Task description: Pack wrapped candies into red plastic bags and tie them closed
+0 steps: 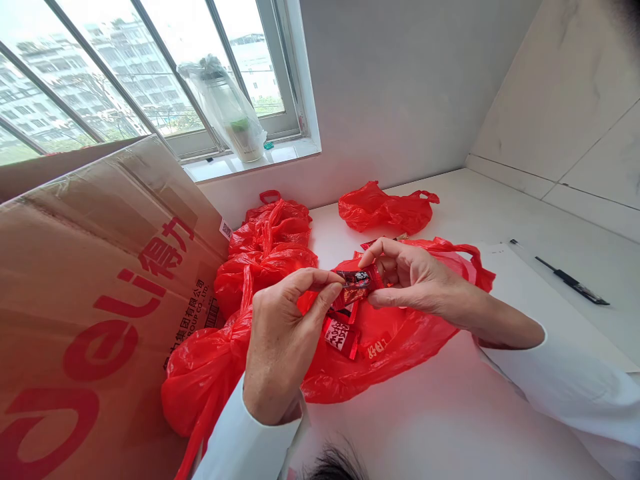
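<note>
Both hands pinch one small red packet (pixel 356 283) between them, above an open red bag (pixel 400 340). The left hand (pixel 280 333) has its thumb and forefinger pressed together on the packet's left end, the other fingers curled behind. The right hand (pixel 413 280) closes its grip on the right end, forefinger bent over the top and thumb beneath. The packet is held in the air, just over the bag's mouth and clear of the surface (pixel 450 413).

Directly below the packet, inside the open bag, lie more packets: one red with white print (pixel 341 335) and another flat one (pixel 376 347) beside it. A further packet (pixel 370 244) shows just behind the right hand.

To the left, tied red bags (pixel 270 247) stand in a row against a cardboard box (pixel 90 300) with red lettering; the nearest of them (pixel 200 380) touches the left wrist. Another red bag (pixel 383 208) lies apart near the wall. A black pen (pixel 575 285) rests on a white sheet (pixel 540 300) at the right. On the window sill stands a jar wrapped in clear plastic (pixel 230 110).
</note>
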A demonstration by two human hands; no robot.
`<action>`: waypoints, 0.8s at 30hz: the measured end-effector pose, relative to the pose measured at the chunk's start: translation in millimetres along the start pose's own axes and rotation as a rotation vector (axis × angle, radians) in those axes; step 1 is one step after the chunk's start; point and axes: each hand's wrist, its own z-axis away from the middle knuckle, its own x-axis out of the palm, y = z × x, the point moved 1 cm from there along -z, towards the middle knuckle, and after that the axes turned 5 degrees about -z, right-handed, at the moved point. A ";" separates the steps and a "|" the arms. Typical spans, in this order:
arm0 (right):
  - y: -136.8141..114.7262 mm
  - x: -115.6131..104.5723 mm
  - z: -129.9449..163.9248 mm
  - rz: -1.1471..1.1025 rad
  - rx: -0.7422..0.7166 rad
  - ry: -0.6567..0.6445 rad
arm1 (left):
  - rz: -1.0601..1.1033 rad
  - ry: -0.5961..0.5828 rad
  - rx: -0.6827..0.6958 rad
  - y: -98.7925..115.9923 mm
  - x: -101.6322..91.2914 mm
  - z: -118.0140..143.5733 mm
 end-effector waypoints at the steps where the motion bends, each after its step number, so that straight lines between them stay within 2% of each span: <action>1: -0.1 0.0 0.0 0.004 0.000 0.000 | -0.001 0.000 0.001 0.2 -0.2 0.1; 24: 7.0 -2.8 -3.0 0.041 -0.012 -0.014 | -0.059 -0.036 0.017 -2.4 0.4 -1.3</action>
